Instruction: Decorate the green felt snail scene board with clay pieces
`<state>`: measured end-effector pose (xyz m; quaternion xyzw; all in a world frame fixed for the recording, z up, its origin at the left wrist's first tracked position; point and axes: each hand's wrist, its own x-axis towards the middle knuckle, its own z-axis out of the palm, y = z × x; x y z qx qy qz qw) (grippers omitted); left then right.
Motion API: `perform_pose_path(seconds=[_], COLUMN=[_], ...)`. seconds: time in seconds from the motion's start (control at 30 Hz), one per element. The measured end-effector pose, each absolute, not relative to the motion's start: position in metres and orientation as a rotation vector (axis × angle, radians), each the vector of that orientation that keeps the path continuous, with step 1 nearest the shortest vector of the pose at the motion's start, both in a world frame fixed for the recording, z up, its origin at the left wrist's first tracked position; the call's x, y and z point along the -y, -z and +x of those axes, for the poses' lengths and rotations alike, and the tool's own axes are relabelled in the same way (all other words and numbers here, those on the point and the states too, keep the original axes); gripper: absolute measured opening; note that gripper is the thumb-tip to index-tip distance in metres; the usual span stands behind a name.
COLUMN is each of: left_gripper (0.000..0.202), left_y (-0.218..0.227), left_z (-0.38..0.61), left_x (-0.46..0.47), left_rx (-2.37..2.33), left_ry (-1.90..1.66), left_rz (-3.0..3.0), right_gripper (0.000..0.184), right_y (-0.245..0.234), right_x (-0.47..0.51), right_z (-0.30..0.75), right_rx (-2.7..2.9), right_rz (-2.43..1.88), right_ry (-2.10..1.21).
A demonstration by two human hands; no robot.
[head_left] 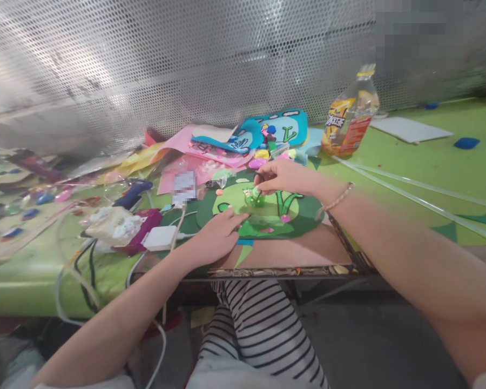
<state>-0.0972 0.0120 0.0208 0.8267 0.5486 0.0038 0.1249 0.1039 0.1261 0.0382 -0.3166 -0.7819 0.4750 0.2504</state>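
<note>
A rounded green craft panel (263, 233) lies on brown cardboard in front of me, with a lighter green oval in its middle. On the oval sits a small light-green figure (254, 201), with a green leafy plant shape (284, 202) to its right. My left hand (222, 235) rests on the panel's near left part, fingers stretched out toward the figure. My right hand (281, 177) pinches just above the figure. Something dark and thin shows at its fingertips, too blurred to name.
Blue decorated craft pieces (275, 129) and pink sheets lie behind the panel. A plastic drink bottle (350, 116) stands at back right, near pale strips (421, 197). At left are a white charger (161, 237), cables and a tissue pack (119, 227). Perforated metal rises behind.
</note>
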Motion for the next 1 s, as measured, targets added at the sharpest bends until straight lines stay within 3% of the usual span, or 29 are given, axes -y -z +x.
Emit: perform_pose_path(seconds=[0.63,0.87,1.0], left_gripper=[0.053,0.047,0.044], left_y=[-0.015,-0.019,-0.013], left_z=[-0.100,-0.110,-0.112], left_x=[-0.012,-0.014,-0.010], left_rx=[-1.536,-1.651,-1.690], left_ry=[-0.018,-0.359,-0.226], left_rz=[2.433,2.290,2.499], right_gripper=[0.008,0.008,0.008], right_y=[-0.042,-0.040,-0.039], right_x=[-0.123,-0.124,-0.126], right_z=[0.102,0.103,0.104], right_rx=[2.092,2.097,2.105], right_rz=[-0.921,-0.889,-0.874], right_ry=[-1.315,-1.329,-1.329])
